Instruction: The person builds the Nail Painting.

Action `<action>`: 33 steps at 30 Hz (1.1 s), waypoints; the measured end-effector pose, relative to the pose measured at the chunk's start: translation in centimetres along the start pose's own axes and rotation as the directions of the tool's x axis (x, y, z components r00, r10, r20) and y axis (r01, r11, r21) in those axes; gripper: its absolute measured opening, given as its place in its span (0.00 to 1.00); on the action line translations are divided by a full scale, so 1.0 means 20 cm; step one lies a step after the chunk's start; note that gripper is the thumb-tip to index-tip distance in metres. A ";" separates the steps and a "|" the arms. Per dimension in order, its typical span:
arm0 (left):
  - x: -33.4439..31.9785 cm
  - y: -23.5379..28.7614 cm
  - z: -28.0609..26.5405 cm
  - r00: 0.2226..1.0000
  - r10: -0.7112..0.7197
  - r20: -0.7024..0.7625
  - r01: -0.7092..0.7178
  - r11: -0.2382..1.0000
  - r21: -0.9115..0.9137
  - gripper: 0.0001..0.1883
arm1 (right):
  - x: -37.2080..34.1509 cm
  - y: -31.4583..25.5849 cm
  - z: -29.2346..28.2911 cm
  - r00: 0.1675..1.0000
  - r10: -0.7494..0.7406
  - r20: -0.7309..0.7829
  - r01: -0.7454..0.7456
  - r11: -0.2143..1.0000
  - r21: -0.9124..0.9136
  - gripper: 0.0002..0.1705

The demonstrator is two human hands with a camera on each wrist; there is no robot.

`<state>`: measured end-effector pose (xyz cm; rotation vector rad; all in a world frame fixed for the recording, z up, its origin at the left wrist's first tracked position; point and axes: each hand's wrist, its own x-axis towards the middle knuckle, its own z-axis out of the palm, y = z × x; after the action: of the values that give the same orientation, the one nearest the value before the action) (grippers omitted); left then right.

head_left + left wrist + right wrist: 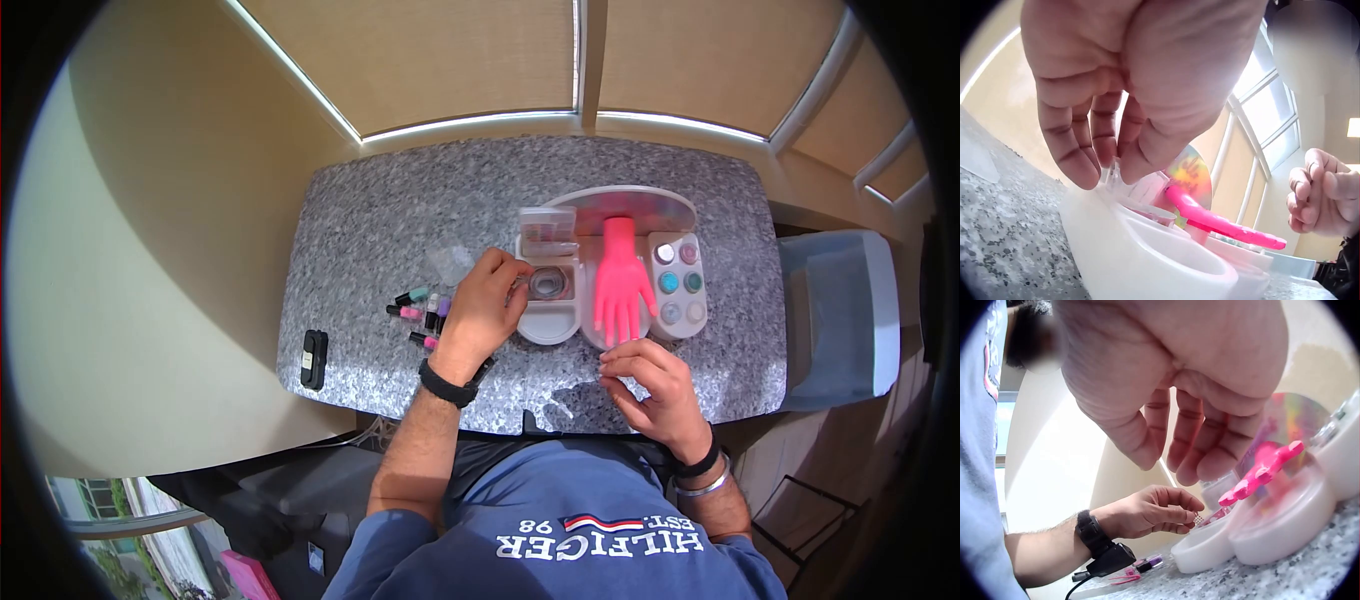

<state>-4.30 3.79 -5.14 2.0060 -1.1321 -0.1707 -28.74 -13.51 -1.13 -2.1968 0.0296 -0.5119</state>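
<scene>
The left hand [487, 305] is over the left side of a white tray [548, 325]; its thumb and fingertips pinch a small clear piece [1114, 172], which shows a dotted pattern [1198, 519] in the right wrist view. Beside it, a compartment holds a round coiled item [547, 283]. A pink model hand [620, 285] stands palm-down mid-tray, fingers toward the person. Just in front of its fingers, the right hand [655, 385] hovers with loosely bent fingers and nothing visible in them. Small round pots [668, 282] fill the tray's right section.
Several nail polish bottles [408, 313] lie left of the tray, near a clear plastic bag [450, 262]. A black case [314, 360] is at the speckled table's left edge. Behind the model hand rises a rainbow-coloured panel [660, 211]. A blue-grey bin [835, 310] stands off the right side.
</scene>
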 end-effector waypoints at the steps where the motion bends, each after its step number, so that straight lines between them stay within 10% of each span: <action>1: 0.00 0.00 0.00 1.000 0.018 -0.005 -0.018 0.999 0.036 0.14 | 0.00 0.00 0.00 1.000 0.003 -0.001 -0.003 1.000 0.004 0.13; 23: -0.07 0.13 0.09 0.962 0.231 0.149 -0.270 0.890 0.367 0.25 | -0.01 0.00 0.00 0.999 -0.004 0.039 0.004 1.000 -0.003 0.13; 33: 0.00 -0.06 -0.18 0.989 -0.008 -0.147 0.052 0.953 0.298 0.25 | -0.01 0.01 -0.01 0.999 -0.023 0.024 0.023 1.000 -0.002 0.13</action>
<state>-1.82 6.30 -3.65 2.2630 -1.0866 0.1399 -29.02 -13.72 -1.37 -2.2075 -0.0076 -0.4981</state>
